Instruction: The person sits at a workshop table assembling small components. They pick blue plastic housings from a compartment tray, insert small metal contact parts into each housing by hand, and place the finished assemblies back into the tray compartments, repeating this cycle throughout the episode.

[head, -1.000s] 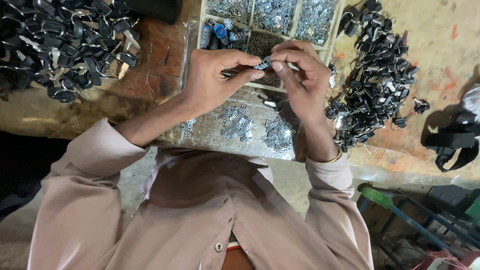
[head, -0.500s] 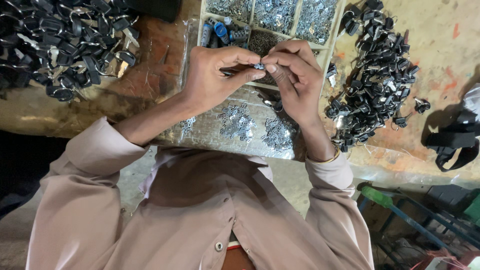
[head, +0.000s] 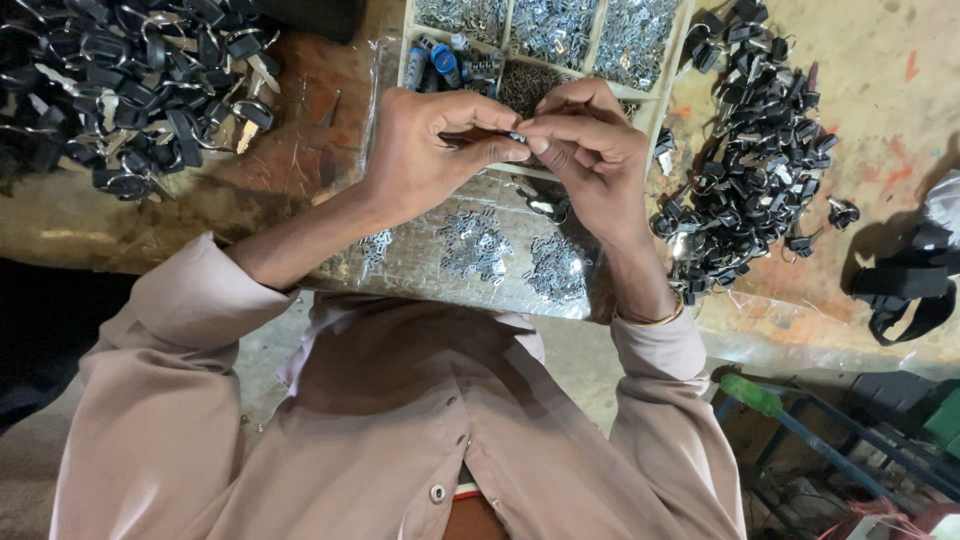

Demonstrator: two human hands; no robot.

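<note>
Both hands have drawn closer since the earlier frame, fingertips now meeting over the divided tray (head: 655, 90); around them the desk (head: 320, 165) carries a big heap of black key heads (head: 120, 80) on one side, another black heap (head: 750, 170) on the other, and little clusters of silver parts (head: 475, 245) nearer the body; left hand (head: 425, 150) and right hand (head: 590, 160) each have the grip pinched shut on one small metal piece (head: 518, 137), held between them above the tray's near edge.
</note>
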